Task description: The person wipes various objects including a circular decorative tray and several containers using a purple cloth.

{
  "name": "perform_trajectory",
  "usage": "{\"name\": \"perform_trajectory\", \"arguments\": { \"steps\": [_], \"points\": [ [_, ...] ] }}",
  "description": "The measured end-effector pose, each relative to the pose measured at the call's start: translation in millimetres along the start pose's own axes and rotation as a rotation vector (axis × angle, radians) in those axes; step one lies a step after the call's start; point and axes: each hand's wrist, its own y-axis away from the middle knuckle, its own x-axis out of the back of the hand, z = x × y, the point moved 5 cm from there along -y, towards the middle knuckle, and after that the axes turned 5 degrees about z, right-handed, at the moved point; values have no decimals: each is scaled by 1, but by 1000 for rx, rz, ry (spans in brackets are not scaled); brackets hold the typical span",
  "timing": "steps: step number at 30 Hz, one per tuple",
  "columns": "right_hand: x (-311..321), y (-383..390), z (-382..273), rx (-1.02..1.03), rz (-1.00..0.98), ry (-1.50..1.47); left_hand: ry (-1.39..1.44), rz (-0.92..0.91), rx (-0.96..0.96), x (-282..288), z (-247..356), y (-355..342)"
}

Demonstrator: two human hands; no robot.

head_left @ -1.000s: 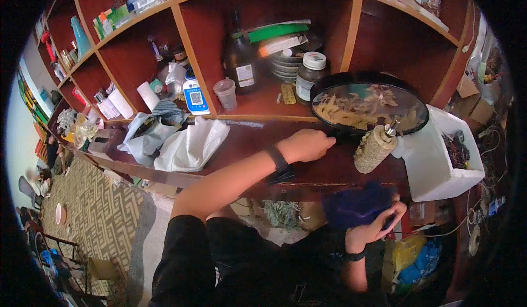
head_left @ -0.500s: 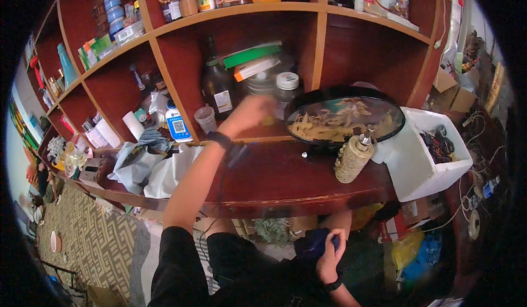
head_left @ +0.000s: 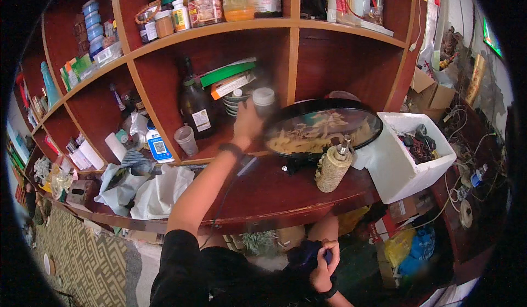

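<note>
My left hand [head_left: 245, 121] is inside the middle cubby, fingers curled at the left side of a white-lidded jar [head_left: 263, 103]; what they grip is unclear. Behind it are stacked plates [head_left: 231, 106] under green and orange boxes; a dark bottle [head_left: 195, 109] and a translucent cup [head_left: 186, 141] stand to its left. My right hand [head_left: 324, 266], low by my lap, is closed on dark purple cloth [head_left: 302, 255]. A black-rimmed oval scenic piece [head_left: 323, 127] and a rope-wrapped pump bottle [head_left: 333, 170] are right of my left arm.
The curved wooden counter [head_left: 274, 194] runs below crowded cubbies. White bags [head_left: 159, 192] lie at left and a foam box [head_left: 392, 178] sits at right. A thin cable hangs beside my left forearm. Boxes, plastic bags [head_left: 414, 255] and loose cables fill the lower right.
My left hand has risen from the counter into the cubby beside the jar. My right hand and the cloth have moved down toward my lap. The camera view has shifted.
</note>
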Motion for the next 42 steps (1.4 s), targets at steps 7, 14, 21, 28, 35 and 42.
{"name": "perform_trajectory", "arguments": {
  "steps": [7, 14, 21, 28, 35, 42],
  "points": [
    [-4, 4, 8, -26, -15, -4, 96, 81, -47, 1, 0, 5],
    [-2, 2, 5, 17, -25, 11, 306, 123, 7, 16, 3, 13],
    [4, 1, 6, 7, -51, 15, 439, 93, 89, 59, -4, 17],
    [-6, -2, 14, -60, -63, -21, 749, -11, 188, 124, -11, 52],
    [-26, 1, 60, -560, -25, -393, 795, -222, 237, 160, -7, 126],
    [-71, -19, -20, -111, -488, -238, 567, -354, 71, 159, 11, 174]
  ]
}}
